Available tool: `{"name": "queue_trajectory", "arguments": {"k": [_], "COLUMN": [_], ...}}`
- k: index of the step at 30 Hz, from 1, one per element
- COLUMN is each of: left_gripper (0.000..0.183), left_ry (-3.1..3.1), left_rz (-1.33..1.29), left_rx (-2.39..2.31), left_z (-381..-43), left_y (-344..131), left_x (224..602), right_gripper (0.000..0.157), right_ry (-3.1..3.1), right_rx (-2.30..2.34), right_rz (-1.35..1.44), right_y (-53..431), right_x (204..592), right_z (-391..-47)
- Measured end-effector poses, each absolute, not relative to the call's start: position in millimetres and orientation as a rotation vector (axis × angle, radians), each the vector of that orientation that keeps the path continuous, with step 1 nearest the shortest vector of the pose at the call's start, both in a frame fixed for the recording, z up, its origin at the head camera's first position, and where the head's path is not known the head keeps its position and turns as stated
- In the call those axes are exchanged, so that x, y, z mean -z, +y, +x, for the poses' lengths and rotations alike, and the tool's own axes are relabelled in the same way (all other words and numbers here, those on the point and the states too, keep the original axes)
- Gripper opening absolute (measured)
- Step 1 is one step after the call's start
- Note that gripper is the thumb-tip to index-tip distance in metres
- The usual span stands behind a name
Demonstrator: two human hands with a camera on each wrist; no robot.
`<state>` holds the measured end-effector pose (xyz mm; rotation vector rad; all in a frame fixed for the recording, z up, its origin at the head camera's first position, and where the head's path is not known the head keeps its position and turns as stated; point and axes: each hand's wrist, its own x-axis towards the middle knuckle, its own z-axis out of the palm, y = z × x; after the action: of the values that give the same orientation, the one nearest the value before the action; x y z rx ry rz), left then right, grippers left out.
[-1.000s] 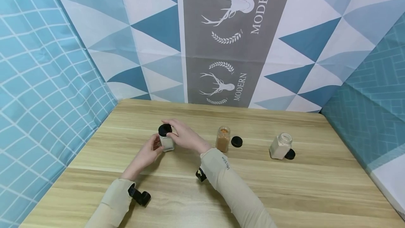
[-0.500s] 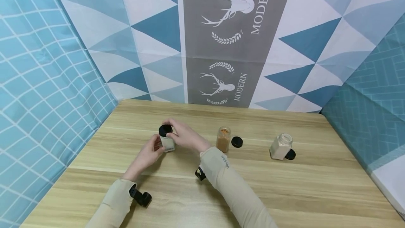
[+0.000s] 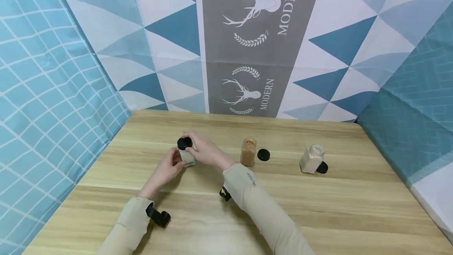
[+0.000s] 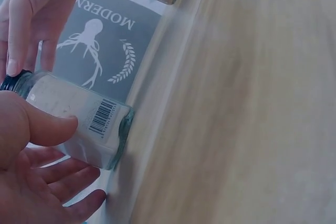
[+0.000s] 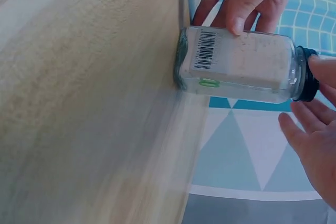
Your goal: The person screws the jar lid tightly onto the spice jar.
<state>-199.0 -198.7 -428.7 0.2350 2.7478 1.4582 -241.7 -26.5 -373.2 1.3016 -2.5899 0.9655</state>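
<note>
While little has changed over the last second, the left hand (image 3: 168, 168) still grips the powder jar (image 3: 188, 159) with its barcode (image 4: 102, 117), on the left of the table (image 3: 198, 223); the right hand (image 3: 204, 150) pinches its black lid (image 3: 184, 143), so work there seems unfinished. Farther right come an open orange jar (image 3: 248, 154), "MODERN" on the wall cloth (image 3: 226, 50) behind, and an open white jar (image 3: 310, 161).

A pale wood-grain tabletop (image 3: 336, 207) stretches out with a rounded far right corner. Behind it rises a wall covering (image 3: 166, 26) of white, pale-blue and deep-blue triangles, split by an upright grey band (image 3: 216, 46) bearing white stag heads and a sideways "MODERN". Left of the tabletop hangs rumpled light-blue cloth (image 3: 46, 93) with a white grid; right of it, teal brick-patterned cloth (image 3: 421, 93). Soft glare whitens its near part.
</note>
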Motion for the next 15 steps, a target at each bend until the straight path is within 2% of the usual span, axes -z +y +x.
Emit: {"name": "queue_trajectory", "arguments": {"k": [6,15], "left_gripper": [0.055,0.079], "left_ry": [2.764,2.997], "left_rz": [0.232,0.173], "left_rx": [-1.442,-1.326], "left_z": [-195.2,-192.1], "left_y": [-194.6,-189.6], "left_x": [425.9,409.7], "right_gripper": [0.046,0.047], "right_ry": [-2.64,-2.703], "right_rx": [-0.943,-0.739], "right_rz": [1.249,1.082], "right_y": [-20.0,-7.0], "right_x": [371.3,360.8], "right_z": [-239.9,-242.3]}}
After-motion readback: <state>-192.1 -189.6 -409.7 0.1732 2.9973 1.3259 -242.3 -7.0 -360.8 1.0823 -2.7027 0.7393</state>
